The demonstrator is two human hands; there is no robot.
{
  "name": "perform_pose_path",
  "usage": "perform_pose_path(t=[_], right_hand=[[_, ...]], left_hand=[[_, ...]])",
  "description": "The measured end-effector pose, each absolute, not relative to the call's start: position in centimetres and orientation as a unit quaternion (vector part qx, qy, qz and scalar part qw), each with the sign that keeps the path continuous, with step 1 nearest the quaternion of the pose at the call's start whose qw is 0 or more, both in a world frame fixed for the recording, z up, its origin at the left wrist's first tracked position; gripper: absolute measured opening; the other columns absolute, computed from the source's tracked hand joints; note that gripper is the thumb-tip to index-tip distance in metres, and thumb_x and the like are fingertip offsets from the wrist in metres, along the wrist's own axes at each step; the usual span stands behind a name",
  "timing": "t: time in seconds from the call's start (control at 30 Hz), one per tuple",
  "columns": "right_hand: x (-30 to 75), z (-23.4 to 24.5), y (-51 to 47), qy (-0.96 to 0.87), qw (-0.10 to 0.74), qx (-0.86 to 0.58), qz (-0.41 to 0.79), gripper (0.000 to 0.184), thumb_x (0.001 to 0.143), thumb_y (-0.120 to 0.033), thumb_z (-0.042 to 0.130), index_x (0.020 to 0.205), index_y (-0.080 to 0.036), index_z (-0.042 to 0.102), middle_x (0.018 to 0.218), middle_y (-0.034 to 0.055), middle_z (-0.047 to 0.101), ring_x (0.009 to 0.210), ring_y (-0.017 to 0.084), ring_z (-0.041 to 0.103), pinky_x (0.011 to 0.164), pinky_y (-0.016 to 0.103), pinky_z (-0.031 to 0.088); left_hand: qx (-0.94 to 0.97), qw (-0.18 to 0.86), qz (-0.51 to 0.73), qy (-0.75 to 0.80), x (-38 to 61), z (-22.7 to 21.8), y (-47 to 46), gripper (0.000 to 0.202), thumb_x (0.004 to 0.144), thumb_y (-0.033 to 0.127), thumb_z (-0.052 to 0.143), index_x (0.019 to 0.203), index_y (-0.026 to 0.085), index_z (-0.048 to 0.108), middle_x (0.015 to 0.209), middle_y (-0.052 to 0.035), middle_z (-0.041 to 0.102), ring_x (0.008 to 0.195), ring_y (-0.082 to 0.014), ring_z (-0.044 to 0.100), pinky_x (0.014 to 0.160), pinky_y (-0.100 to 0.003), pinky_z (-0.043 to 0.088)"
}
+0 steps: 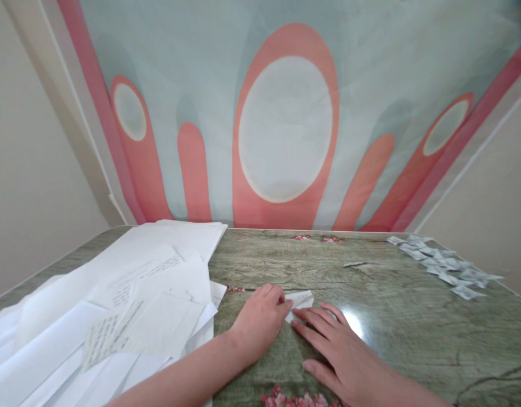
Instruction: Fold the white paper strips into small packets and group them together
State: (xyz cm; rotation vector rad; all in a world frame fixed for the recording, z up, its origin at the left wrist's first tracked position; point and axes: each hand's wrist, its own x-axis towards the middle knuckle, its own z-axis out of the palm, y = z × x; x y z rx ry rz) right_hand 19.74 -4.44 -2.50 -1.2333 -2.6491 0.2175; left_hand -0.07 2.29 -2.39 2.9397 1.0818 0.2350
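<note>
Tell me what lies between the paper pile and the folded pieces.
The head view shows the left hand, a small paper and the right hand there, on the wood-patterned tabletop.

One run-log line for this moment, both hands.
left hand: touching small paper; right hand: spread, touching small paper; left side: loose sheets; right side: small white pieces

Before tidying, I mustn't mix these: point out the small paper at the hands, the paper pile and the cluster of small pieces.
Small paper [302, 298]: head view, exposed upper part.
Paper pile [128, 282]: head view, sheet near middle.
Cluster of small pieces [445, 263]: head view, middle piece.
</note>
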Motion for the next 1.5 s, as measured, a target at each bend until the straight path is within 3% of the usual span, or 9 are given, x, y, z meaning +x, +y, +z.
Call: perform_pose_path(t=[0.33, 0.53, 0.73, 0.83, 0.97, 1.2, 1.5], right_hand=[[19.8, -2.6, -4.4, -0.900, 0.095, -0.421, 0.068, 0.049, 0.088, -0.039, 0.046, 0.134, -0.021, 0.040, 0.136, 0.0075, 0.044, 0.123, 0.023, 0.037, 0.105, 0.046, 0.021], [19.7, -2.8, -4.5, -0.906, 0.126, -0.403, 0.031, 0.048, 0.086, -0.035, 0.051, 0.130, -0.018, 0.044, 0.131, 0.0104, 0.049, 0.120, 0.025, 0.041, 0.102, 0.048, 0.026], [19.6, -2.5, -4.4, -0.883, 0.232, -0.408, 0.018, 0.019, 0.086, -0.020, 0.048, 0.100, -0.017, 0.060, 0.098, 0.0069, 0.063, 0.095, 0.020, 0.055, 0.092, 0.042, 0.037], [20.0, -2.9, -3.9, -0.867, 0.241, -0.436, -0.014, 0.028, 0.086, -0.024, 0.048, 0.113, -0.017, 0.054, 0.112, 0.0089, 0.059, 0.108, 0.022, 0.048, 0.094, 0.043, 0.036], [20.3, -3.4, -3.3, -0.866, 0.187, -0.463, -0.033, 0.046, 0.087, -0.037, 0.050, 0.128, -0.017, 0.045, 0.127, 0.0086, 0.051, 0.120, 0.026, 0.038, 0.099, 0.046, 0.031], [19.9, -3.0, -3.5, -0.867, 0.135, -0.479, 0.008, 0.045, 0.087, -0.042, 0.047, 0.125, -0.018, 0.048, 0.126, 0.0083, 0.052, 0.123, 0.027, 0.034, 0.103, 0.050, 0.024], [19.9, -3.2, -3.3, -0.865, 0.139, -0.482, 0.009, 0.048, 0.086, -0.044, 0.048, 0.127, -0.019, 0.047, 0.123, 0.0091, 0.053, 0.122, 0.028, 0.034, 0.103, 0.051, 0.023]], left_hand=[[0.942, -0.033, 0.034, 0.331, -0.1, -1.7, 1.8, 0.026, 0.085, 0.014, 0.048, 0.110, 0.020, 0.052, 0.101, -0.0058, 0.051, 0.092, -0.0206, 0.047, 0.080, -0.034, 0.042], [0.944, -0.047, 0.037, 0.323, 0.0, -1.4, 1.3, 0.024, 0.090, 0.025, 0.044, 0.112, 0.017, 0.050, 0.098, -0.0067, 0.052, 0.093, -0.0228, 0.047, 0.080, -0.037, 0.042], [0.946, -0.054, 0.030, 0.320, 0.3, -1.3, 1.0, 0.026, 0.089, 0.031, 0.047, 0.111, 0.017, 0.050, 0.098, -0.0058, 0.053, 0.092, -0.0233, 0.047, 0.078, -0.037, 0.042], [0.947, -0.052, 0.028, 0.316, 0.4, -1.3, 1.0, 0.025, 0.089, 0.032, 0.047, 0.110, 0.018, 0.051, 0.097, -0.0048, 0.053, 0.092, -0.0228, 0.047, 0.077, -0.036, 0.041], [0.947, -0.057, 0.037, 0.313, 0.3, -1.5, 1.0, 0.028, 0.091, 0.032, 0.045, 0.115, 0.017, 0.049, 0.098, -0.0048, 0.053, 0.093, -0.0221, 0.047, 0.078, -0.035, 0.039], [0.947, -0.063, 0.038, 0.311, 0.5, -1.6, 0.9, 0.029, 0.090, 0.030, 0.046, 0.116, 0.018, 0.048, 0.098, -0.0049, 0.054, 0.092, -0.0220, 0.047, 0.078, -0.035, 0.038], [0.945, -0.063, 0.041, 0.318, 0.5, -1.6, 0.9, 0.031, 0.089, 0.031, 0.049, 0.118, 0.019, 0.049, 0.097, -0.0049, 0.055, 0.093, -0.0228, 0.047, 0.079, -0.036, 0.037]])
